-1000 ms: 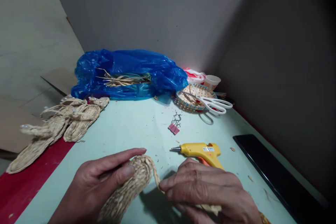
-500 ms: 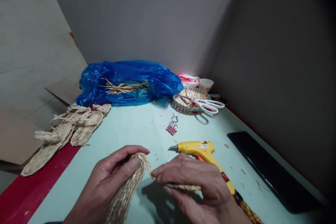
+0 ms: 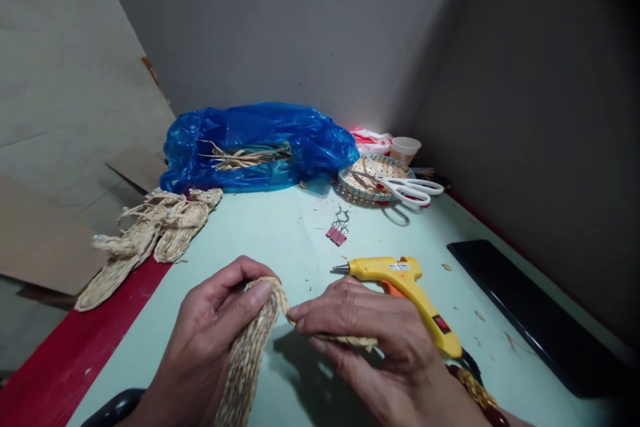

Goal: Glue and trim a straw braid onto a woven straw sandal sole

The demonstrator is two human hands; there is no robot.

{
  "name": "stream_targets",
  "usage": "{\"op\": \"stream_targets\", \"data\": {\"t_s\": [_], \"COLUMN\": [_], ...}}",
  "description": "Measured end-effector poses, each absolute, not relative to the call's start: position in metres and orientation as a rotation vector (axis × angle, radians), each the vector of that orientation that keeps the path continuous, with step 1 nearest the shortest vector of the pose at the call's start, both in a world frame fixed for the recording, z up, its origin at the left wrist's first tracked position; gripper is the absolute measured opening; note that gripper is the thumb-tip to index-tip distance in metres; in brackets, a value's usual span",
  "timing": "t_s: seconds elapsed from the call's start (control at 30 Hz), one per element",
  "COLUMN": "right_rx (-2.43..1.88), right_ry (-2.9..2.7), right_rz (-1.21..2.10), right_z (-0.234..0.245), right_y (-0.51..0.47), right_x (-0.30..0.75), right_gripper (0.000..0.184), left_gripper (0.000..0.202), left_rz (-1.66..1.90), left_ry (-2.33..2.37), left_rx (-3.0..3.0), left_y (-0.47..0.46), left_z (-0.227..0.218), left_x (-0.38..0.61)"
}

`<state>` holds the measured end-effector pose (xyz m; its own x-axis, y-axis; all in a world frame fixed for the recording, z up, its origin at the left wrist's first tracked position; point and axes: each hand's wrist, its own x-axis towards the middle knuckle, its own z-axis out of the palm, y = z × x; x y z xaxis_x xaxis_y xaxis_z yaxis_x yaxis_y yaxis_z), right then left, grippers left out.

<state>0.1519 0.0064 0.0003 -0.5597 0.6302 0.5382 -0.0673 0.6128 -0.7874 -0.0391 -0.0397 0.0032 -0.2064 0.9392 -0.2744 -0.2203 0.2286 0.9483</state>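
Observation:
My left hand (image 3: pixel 205 333) grips the tip of a woven straw sole (image 3: pixel 245 360), thumb on top and fingers curled over its edge. My right hand (image 3: pixel 370 340) pinches a braided straw cord (image 3: pixel 345 340) that runs from the sole's tip to the right under my fingers. Both hands hover low over the pale green table (image 3: pixel 280 233). A yellow glue gun (image 3: pixel 405 283) lies just behind my right hand, nozzle pointing left.
Finished straw sandals (image 3: pixel 145 240) lie at the table's left edge. A blue plastic bag (image 3: pixel 260 143) with straw sits at the back. White scissors (image 3: pixel 415 190) rest on a small woven tray (image 3: pixel 365 180), pink binder clips (image 3: pixel 337 233) nearby. A black slab (image 3: pixel 530 310) lies at right.
The sole's tip has been raised and tilted on edge, my left fingers curling over it. My right hand slid slightly left along the cord. The camera shifted.

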Motion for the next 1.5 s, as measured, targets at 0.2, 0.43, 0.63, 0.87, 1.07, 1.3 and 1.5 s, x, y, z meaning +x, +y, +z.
{"op": "stream_targets", "data": {"t_s": [0.2,0.43,0.63,0.87,1.07,1.3,1.5], "right_rx": [-0.429,-0.656,-0.74,-0.671,-0.678,-0.661,-0.734], "right_ry": [-1.955,-1.789,-1.633,-1.385,-1.229,-1.337,-1.293], "right_rz": [0.994,1.002,1.175,1.502,1.622,1.639,1.81], "right_z": [-0.002,0.002,0.003,-0.001,-0.003,-0.005,-0.015], "right_y": [0.006,0.009,0.017,0.024,0.031,0.025,0.013], "right_x": [0.147,0.155,0.16,0.162,0.16,0.157,0.135], "right_gripper": [0.023,0.019,0.013,0.008,0.011,0.012,0.048], "left_gripper": [0.018,0.025,0.04,0.038,0.021,0.032,0.044], "left_rz": [1.337,1.33,1.306,1.424,1.454,1.392,1.457], "left_ry": [1.31,1.317,1.243,1.401,1.393,1.438,1.318], "left_rx": [0.721,0.633,0.573,0.66,0.768,0.903,0.719], "left_y": [-0.035,-0.032,-0.034,-0.024,-0.018,-0.023,-0.021], "left_z": [0.002,0.006,0.011,0.013,0.012,0.014,0.012], "left_x": [-0.037,-0.033,-0.032,-0.041,-0.046,-0.031,-0.027]}}
